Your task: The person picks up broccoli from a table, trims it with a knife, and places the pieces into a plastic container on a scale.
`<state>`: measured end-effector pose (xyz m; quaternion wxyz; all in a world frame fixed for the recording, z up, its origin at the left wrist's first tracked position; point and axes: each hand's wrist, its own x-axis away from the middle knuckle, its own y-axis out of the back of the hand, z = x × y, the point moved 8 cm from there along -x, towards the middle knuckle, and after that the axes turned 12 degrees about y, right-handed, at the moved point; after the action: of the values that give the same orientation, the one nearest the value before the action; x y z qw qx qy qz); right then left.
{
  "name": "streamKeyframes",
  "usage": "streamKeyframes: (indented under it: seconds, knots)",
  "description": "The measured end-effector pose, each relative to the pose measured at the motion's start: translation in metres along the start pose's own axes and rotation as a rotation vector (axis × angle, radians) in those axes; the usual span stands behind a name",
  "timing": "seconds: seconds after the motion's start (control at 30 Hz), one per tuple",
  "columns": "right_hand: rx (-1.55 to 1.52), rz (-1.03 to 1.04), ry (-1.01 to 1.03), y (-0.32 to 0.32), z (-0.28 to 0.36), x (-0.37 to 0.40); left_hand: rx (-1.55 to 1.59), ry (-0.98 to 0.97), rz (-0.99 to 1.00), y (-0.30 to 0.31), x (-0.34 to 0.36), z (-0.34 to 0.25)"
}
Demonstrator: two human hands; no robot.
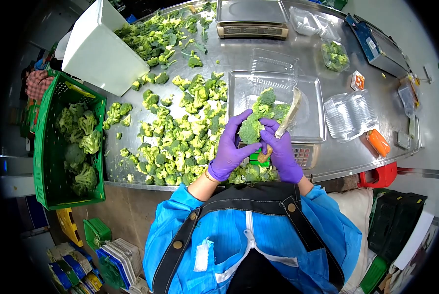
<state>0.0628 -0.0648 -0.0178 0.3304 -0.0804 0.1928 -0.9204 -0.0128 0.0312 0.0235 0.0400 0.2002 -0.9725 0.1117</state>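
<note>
Broccoli (250, 128) is lying between the two gloved hands, above the near-left edge of the metal tray (322, 110). The step in hand appears to be separating or trimming florets. The left hand (225, 151) is closing its grip on the broccoli, thumb pointing toward the right hand (282, 156). The right hand is clamping the knife (291, 113), blade angling up and away; its fingertips are bearing near the broccoli. A further cut would be calling for a steady left grip, the stem exposed, and the edge turned clear of the left thumb.

Fingers are hiding the stem and any contact between blade and stem. Whether the green piece (281, 110) behind the blade is joining the held broccoli or resting on the tray is not being shown clearly. The hands are partly covering the scale keypad (302, 156).
</note>
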Motion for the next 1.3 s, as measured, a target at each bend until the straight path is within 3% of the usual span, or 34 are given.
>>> streamKeyframes:
  seconds: [0.1,0.17,0.4,0.53,0.6,0.63,0.73,0.8,0.87,0.93,1.0,1.03,1.1,1.3]
  knots:
    - [0.048,0.066,0.027,0.0,0.002,-0.001,-0.033,0.053,0.018,0.006,0.001,0.004]
    - [0.083,-0.025,0.011,0.005,0.008,-0.004,0.499,0.174,0.148,0.007,-0.005,0.019]
    - [0.093,-0.03,0.077,0.016,0.021,-0.008,1.035,0.383,0.234,0.012,-0.005,0.052]
    - [0.093,-0.044,0.051,0.017,0.02,-0.006,0.96,0.4,0.245,0.006,-0.004,0.042]
    - [0.2,-0.018,0.106,0.017,0.023,-0.005,0.589,0.243,0.249,0.005,-0.005,0.02]
    - [0.2,-0.018,0.104,0.016,0.022,-0.004,0.59,0.244,0.249,0.003,-0.004,0.015]
    - [0.345,0.08,0.253,-0.001,0.036,0.0,0.176,0.222,0.112,0.008,0.0,0.007]
    - [0.556,0.228,0.305,-0.018,0.048,0.002,0.122,0.271,0.127,0.01,0.001,0.018]
    - [0.585,0.27,0.313,-0.016,0.047,0.002,-0.139,0.077,0.125,0.009,0.003,0.009]
    - [0.548,0.299,0.327,-0.012,0.039,0.002,-0.117,0.194,0.135,0.01,0.007,0.009]
    - [0.579,0.3,0.337,-0.012,0.038,0.003,-0.053,0.433,0.125,0.01,0.01,0.022]
    - [0.608,0.299,0.349,-0.012,0.038,0.003,-0.053,0.434,0.125,0.009,0.01,0.024]
    - [0.622,0.292,0.35,-0.013,0.039,0.004,0.286,0.381,0.198,0.0,0.008,0.022]
    - [0.672,0.206,0.443,-0.012,0.039,0.006,0.386,0.367,0.165,0.002,0.007,0.045]
